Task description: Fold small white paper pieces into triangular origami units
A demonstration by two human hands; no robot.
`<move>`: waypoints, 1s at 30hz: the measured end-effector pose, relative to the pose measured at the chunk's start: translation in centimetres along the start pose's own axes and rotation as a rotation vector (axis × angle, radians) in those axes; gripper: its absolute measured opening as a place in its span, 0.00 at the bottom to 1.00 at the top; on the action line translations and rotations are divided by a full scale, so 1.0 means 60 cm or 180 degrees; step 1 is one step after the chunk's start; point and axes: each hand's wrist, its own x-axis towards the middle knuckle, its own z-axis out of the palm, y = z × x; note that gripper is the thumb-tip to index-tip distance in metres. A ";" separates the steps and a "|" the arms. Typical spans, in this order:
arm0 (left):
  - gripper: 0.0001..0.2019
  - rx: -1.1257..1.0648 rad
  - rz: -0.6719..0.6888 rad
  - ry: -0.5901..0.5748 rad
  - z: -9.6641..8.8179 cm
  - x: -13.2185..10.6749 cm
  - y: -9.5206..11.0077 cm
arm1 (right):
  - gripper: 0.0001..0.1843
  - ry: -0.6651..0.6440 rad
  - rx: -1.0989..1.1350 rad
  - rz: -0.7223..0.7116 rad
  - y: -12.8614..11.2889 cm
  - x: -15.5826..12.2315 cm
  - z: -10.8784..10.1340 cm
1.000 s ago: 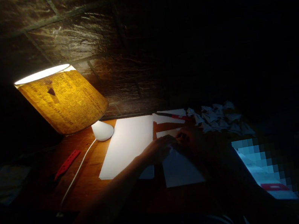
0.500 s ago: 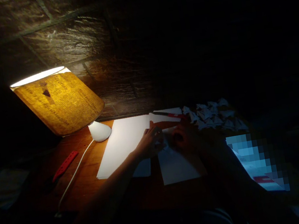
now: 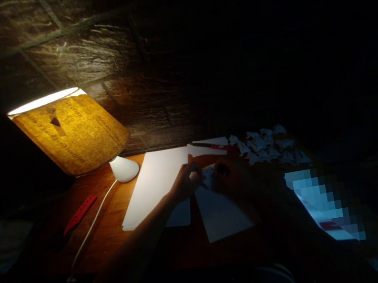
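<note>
One flat white sheet (image 3: 226, 220) lies nearest on the wooden tabletop (image 3: 112, 214), left of a glowing screen (image 3: 327, 220). Over its far end is a small, angular folded paper (image 3: 208, 177): the left hand's (image 3: 187, 181) grip is pinched together on its edge; the right hand (image 3: 231, 177) is close against its other side, grip too shadowed to tell. Beyond stand pointed folded pieces (image 3: 265, 145) in a cluster, a lamp (image 3: 124, 168) with a newsprint-patterned shade (image 3: 79, 135), and a rough block wall (image 3: 94, 51).

We hold a small folded paper (image 3: 208, 178) between our left hand (image 3: 188, 178) and right hand (image 3: 230, 176). A lit lamp (image 3: 75, 136) stands on our desk (image 3: 110, 216).
</note>
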 end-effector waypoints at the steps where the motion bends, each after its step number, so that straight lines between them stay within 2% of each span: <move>1: 0.06 -0.0120 -0.0001 0.0031 -0.002 -0.001 0.005 | 0.09 0.0031 0.0044 0.0026 0.000 0.000 0.000; 4: 0.08 -0.0411 0.0061 0.0181 -0.004 -0.004 0.020 | 0.18 -0.0019 0.0093 0.0094 -0.002 0.002 -0.002; 8: 0.12 -0.0884 -0.0091 0.0206 0.002 -0.005 0.027 | 0.07 -0.0298 0.0048 0.0141 -0.013 0.004 -0.008; 10: 0.15 -0.1122 -0.0154 0.0168 0.004 -0.004 0.027 | 0.07 -0.0317 0.0013 0.0111 -0.021 0.004 -0.012; 13: 0.20 -0.1361 -0.0167 -0.0054 0.003 0.001 0.028 | 0.05 -0.0266 0.0015 0.0063 -0.029 0.004 -0.015; 16: 0.22 -0.1375 -0.0377 -0.0386 -0.001 0.004 0.028 | 0.04 -0.0257 0.0091 0.0147 -0.031 0.004 -0.014; 19: 0.25 -0.1265 -0.0572 -0.0419 0.000 0.003 0.025 | 0.05 -0.0289 0.0061 0.0261 -0.031 0.002 -0.011; 23: 0.26 -0.1403 -0.0756 -0.0501 0.005 0.000 0.019 | 0.08 -0.0384 -0.0083 0.0192 -0.033 -0.002 -0.010; 30: 0.29 -0.1600 -0.0815 -0.0663 -0.001 0.004 0.027 | 0.10 -0.0371 -0.0063 0.0344 -0.028 0.001 -0.011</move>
